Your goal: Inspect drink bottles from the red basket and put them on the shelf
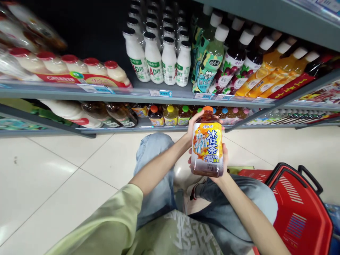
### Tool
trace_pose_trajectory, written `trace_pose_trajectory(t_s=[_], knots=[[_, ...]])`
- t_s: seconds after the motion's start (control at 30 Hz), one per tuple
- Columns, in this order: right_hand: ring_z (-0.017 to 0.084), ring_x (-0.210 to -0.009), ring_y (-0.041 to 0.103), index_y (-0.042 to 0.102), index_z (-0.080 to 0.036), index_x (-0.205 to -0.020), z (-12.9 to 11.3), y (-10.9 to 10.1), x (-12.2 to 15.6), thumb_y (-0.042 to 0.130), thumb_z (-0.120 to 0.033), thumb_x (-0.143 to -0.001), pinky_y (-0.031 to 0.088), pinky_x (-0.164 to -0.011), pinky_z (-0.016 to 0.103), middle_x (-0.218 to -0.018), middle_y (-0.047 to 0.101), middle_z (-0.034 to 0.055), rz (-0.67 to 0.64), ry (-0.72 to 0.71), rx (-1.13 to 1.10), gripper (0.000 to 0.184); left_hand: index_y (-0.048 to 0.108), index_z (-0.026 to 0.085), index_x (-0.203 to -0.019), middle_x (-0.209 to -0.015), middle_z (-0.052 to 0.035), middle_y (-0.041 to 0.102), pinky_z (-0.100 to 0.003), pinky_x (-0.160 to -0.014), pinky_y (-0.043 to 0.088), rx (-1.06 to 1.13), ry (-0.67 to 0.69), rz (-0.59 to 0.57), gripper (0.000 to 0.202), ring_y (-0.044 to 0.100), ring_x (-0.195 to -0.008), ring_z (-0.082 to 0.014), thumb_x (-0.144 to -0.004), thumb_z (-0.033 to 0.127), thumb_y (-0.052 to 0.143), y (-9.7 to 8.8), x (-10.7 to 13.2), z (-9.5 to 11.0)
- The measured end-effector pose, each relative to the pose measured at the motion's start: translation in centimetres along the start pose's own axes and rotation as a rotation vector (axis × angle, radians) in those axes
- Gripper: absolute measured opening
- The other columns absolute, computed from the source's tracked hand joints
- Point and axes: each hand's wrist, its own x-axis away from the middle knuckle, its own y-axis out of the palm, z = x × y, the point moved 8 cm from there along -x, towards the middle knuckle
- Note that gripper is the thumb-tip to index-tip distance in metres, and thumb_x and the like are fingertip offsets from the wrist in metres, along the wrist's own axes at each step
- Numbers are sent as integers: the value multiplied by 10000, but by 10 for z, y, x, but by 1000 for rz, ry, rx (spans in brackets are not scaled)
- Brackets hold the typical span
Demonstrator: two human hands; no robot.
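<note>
Between my two hands is a bottle of iced tea (207,148) with an orange cap, dark brown liquid and a yellow-and-white label facing me. My left hand (192,124) grips it near the neck from the left, with the thumb by the cap. Lower down, my right hand (224,159) wraps round the bottle's right side and base, most of its fingers hidden behind it. The bottle is held above my knees, in front of the bottom shelf, where a similar orange-capped bottle (156,116) stands.
White milk-drink bottles (169,63), green bottles (205,67) and orange juice bottles (276,71) fill the upper shelf (117,95). Red-capped packs (79,69) sit at its left. A red shopping basket (292,209) stands on the tiled floor (58,177) at my right.
</note>
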Motion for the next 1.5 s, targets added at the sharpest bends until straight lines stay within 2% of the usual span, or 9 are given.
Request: trace_pose_trajectory(t_s=[0.17, 0.33, 0.6, 0.73, 0.83, 0.93, 1.03, 1.2, 1.5], knots=[[386, -929, 708, 654, -193, -1257, 1, -10, 0, 633, -896, -589, 577, -733, 525, -1066, 733, 166, -39, 6, 14, 970, 727, 116, -933, -1055, -177, 763, -474, -916, 600, -24, 4, 39, 482, 749, -1035, -342, -897, 570, 570, 2, 0, -2], [332, -809, 704, 665, -177, -1235, 0, -12, 0, 636, -899, -599, 580, -731, 511, -1090, 736, 164, -68, 9, 12, 962, 730, 114, -942, -1071, -177, 762, -449, -889, 605, -34, 19, 37, 490, 745, -1044, -341, -899, 566, 548, 1, -1, -3], [412, -1097, 696, 664, -203, -1249, -7, -6, 3, 674, -844, -623, 580, -852, 574, -1121, 750, 156, 11, 7, -12, 895, 730, 153, -961, -1089, -147, 754, -493, -910, 600, -53, 30, 27, 486, 731, -1067, -349, -868, 600, 563, 0, -3, -3], [346, -1171, 693, 707, -237, -1215, -23, -31, -6, 751, -733, -726, 589, -941, 488, -1187, 759, 98, 134, -138, 14, 697, 735, 133, -917, -1032, -156, 762, -474, -958, 577, -132, 97, 48, 463, 730, -1071, -346, -870, 566, 578, 1, -1, 11], [321, -1110, 722, 716, -215, -1174, -29, -45, -12, 835, -662, -723, 592, -958, 442, -1145, 772, 103, 163, -229, 210, 645, 725, 109, -895, -1000, -173, 768, -477, -984, 561, -187, 120, 33, 404, 735, -1062, -349, -855, 497, 617, 2, -1, 17], [293, -1028, 746, 684, -189, -1174, -28, -53, -13, 891, -569, -717, 598, -954, 422, -1130, 774, 107, 176, -348, 412, 630, 715, 96, -908, -1004, -185, 772, -475, -975, 557, -205, 39, 22, 365, 746, -1028, -353, -813, 446, 676, -1, -1, 9], [272, -990, 757, 653, -174, -1190, -21, -61, -14, 845, -583, -779, 618, -917, 401, -1153, 769, 111, 182, -407, 426, 611, 717, 81, -912, -1002, -191, 772, -455, -936, 564, -225, -20, 34, 387, 755, -972, -350, -774, 442, 725, -5, 0, 0], [297, -1006, 764, 663, -162, -1162, -15, -69, -16, 817, -640, -787, 637, -873, 396, -1120, 777, 123, 140, -379, 334, 627, 741, 65, -943, -1012, -182, 774, -408, -897, 568, -223, 20, 31, 422, 754, -946, -320, -778, 452, 732, -5, 1, -1], [340, -1040, 766, 746, -173, -1041, -3, -61, -12, 913, -706, -576, 622, -955, 466, -997, 799, 121, 173, -186, 60, 726, 730, 103, -881, -1023, -168, 770, -435, -991, 539, -155, 2, -17, 420, 722, -1079, -348, -701, 473, 811, 6, 2, -6]])
